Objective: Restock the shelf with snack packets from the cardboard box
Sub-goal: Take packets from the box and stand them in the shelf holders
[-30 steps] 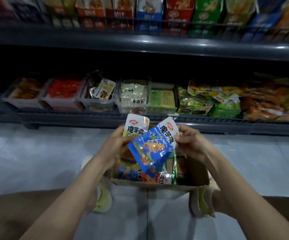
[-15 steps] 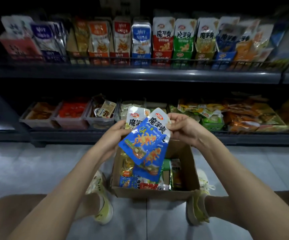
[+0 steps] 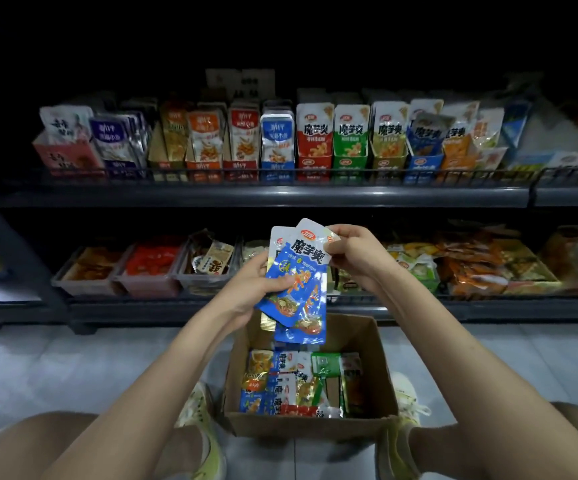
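The blue packets [image 3: 301,289] hang upright above the box [image 3: 367,344], long axis nearly vertical and leaning slightly right, white tops toward the shelf [image 3: 253,195]. The left hand [image 3: 256,285] grips the fanned stack at its left edge, fingers curled across the front. The right hand [image 3: 353,249] pinches the front packet's top right corner, wrist bent.

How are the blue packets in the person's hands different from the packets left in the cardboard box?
The blue packets are held up, fanned and overlapping, by the left hand and right hand; the boxed packets stand packed in rows in the cardboard box. The held ones are all blue; the boxed ones are mixed colours. Both are small sealed snack pouches.
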`<state>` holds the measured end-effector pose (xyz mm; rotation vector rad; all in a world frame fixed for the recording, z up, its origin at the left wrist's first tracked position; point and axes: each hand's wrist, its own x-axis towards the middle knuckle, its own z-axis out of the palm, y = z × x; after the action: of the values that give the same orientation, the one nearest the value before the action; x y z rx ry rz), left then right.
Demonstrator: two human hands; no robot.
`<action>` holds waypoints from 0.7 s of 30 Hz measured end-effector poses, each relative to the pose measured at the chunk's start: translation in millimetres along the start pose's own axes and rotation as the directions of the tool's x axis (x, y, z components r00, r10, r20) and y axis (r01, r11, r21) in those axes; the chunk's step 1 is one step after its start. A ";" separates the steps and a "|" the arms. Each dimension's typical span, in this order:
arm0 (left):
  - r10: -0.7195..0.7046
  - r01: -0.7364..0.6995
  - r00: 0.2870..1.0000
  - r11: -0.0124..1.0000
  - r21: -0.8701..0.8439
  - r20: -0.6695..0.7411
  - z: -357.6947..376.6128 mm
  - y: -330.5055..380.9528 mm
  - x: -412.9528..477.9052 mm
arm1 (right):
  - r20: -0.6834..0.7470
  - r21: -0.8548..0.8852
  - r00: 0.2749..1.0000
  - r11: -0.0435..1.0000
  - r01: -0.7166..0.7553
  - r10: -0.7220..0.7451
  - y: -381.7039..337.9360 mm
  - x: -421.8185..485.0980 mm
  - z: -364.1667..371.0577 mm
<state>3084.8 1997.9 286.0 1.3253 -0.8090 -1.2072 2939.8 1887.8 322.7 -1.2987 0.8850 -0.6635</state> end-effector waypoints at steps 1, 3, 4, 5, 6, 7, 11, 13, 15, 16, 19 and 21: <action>0.005 -0.005 1.000 1.000 -0.004 0.006 3.7 2.3 1.8 | -0.011 0.024 1.000 1.000 0.003 -0.003 -5.8 -1.1 0.4; 0.017 -0.017 1.000 1.000 0.002 0.010 10.7 7.1 5.5 | -0.027 0.043 1.000 0.999 0.009 -0.008 -15.3 -3.3 -1.1; 0.028 -0.028 1.000 1.000 0.004 -0.002 14.3 10.0 7.6 | -0.039 0.051 0.999 0.999 0.011 -0.009 -18.9 -3.5 -2.6; 0.045 -0.045 0.999 0.999 0.007 -0.022 17.3 12.2 10.3 | -0.057 0.060 0.998 0.998 0.014 -0.011 -21.8 -3.2 -4.7; 0.061 -0.061 0.997 0.998 0.013 -0.046 20.4 14.8 12.3 | -0.081 0.077 0.997 0.997 0.013 -0.007 -23.8 -2.2 -7.3; 0.079 -0.078 0.994 0.997 0.020 -0.072 23.1 17.3 15.3 | -0.101 0.100 0.995 0.995 0.011 -0.001 -25.5 -1.1 -10.1; 0.145 -0.138 0.982 0.989 0.058 -0.125 31.7 27.4 28.8 | -0.059 0.023 0.998 0.999 -0.027 0.028 -31.9 -1.2 -18.0; 0.171 -0.161 0.976 0.984 0.077 -0.138 35.4 33.4 35.8 | -0.019 -0.083 0.999 0.995 -0.052 0.051 -35.0 -0.6 -20.6; 0.200 -0.188 0.972 0.977 0.106 -0.124 39.4 40.2 41.8 | -0.009 -0.122 0.999 0.991 -0.046 0.045 -38.4 3.7 -25.2; 0.214 -0.201 0.971 0.972 0.117 -0.109 41.9 44.3 44.3 | -0.014 -0.128 0.999 0.991 -0.038 0.036 -40.7 6.5 -27.8; 0.237 -0.223 0.968 0.963 0.149 -0.084 48.3 54.5 58.1 | -0.049 -0.120 0.999 0.993 0.014 -0.020 -47.5 13.9 -34.9; 0.265 -0.246 0.961 0.949 0.195 -0.076 54.4 61.8 69.9 | -0.096 -0.049 0.994 0.998 0.046 -0.050 -52.0 20.7 -41.3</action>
<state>3061.2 1907.3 339.9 1.3700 -1.0043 -0.8703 2918.8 1839.9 368.6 -1.3423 0.9558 -0.7525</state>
